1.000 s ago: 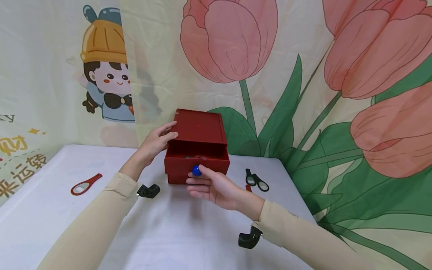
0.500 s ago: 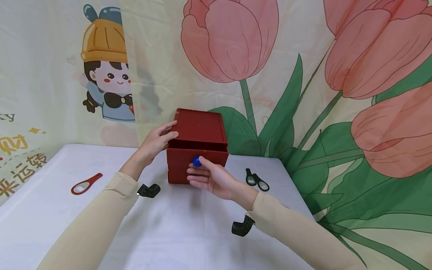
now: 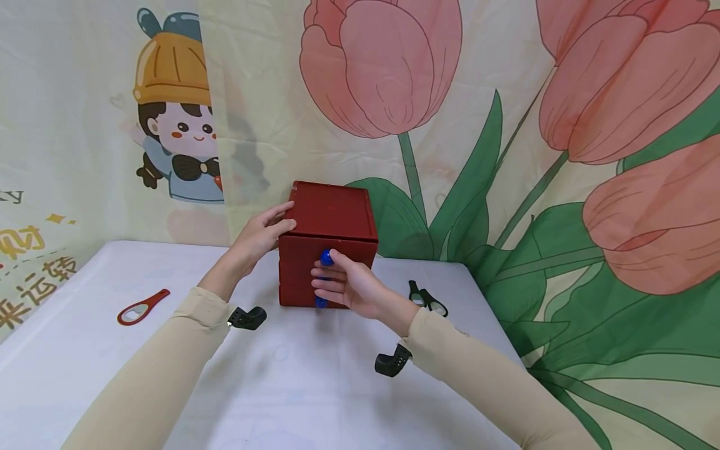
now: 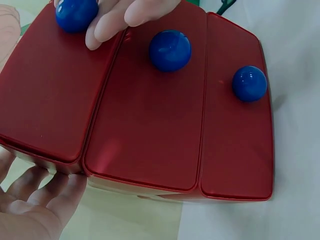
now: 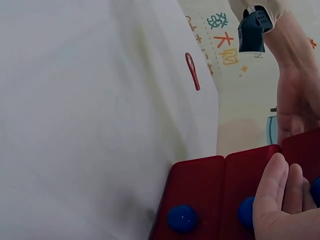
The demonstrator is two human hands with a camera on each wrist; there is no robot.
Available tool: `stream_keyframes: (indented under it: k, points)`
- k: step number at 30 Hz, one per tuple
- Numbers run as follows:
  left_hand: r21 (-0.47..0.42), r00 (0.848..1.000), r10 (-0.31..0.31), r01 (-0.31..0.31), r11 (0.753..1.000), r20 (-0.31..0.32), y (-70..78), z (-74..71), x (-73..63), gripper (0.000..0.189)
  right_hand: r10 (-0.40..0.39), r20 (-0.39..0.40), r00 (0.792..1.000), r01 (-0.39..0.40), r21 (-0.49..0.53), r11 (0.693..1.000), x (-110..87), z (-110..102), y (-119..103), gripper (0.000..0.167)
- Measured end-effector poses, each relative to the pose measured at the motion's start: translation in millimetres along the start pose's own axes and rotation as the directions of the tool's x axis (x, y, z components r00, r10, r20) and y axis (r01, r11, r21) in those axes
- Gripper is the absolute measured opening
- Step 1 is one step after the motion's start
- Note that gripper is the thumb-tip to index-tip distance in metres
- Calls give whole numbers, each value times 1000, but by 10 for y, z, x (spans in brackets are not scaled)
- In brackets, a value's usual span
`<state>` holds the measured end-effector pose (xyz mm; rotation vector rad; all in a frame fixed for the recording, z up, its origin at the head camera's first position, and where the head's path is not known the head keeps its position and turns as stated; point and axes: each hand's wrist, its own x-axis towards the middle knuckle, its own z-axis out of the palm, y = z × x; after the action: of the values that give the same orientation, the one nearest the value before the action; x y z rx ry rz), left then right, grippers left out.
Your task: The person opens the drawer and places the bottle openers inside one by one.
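Note:
In the head view a red three-drawer box [image 3: 332, 209] stands on the white-covered table, each drawer front bearing a round blue knob. My left hand [image 3: 255, 240] rests against the box's left side, fingertips at its top edge; the left wrist view shows its fingers [image 4: 55, 192] lying along that side. My right hand [image 3: 360, 287] pinches the top knob [image 3: 327, 257] between thumb and fingers, its other fingers extended below. That top drawer is closed. The middle knob [image 4: 170, 50] and bottom knob [image 4: 249, 83] are plain in the left wrist view. The box's inside is hidden.
A red-rimmed magnifying glass [image 3: 143, 307] lies on the table at the left. Dark scissors-like handles [image 3: 427, 300] lie right of the box, partly behind my right wrist. A printed cloth with tulips [image 3: 382, 69] hangs behind the table.
The top drawer has slid from partly open to closed, pushed away from me by my right hand at its knob. My left hand has stayed on the box's side.

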<state>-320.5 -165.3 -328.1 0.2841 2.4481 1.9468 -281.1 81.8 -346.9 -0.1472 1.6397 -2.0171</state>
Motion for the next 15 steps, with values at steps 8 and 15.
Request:
stream_keyframes:
  k: [8, 15]
  points:
    - [7, 1000, -7, 7, 1000, -7, 16, 11, -6, 66, 2, -16, 1000, -2, 0, 1000, 39, -3, -22, 56]
    - [7, 1000, -8, 8, 1000, -5, 29, 16, -19, 66, -2, -18, 1000, 2, 8, 1000, 86, -21, -24, 55]
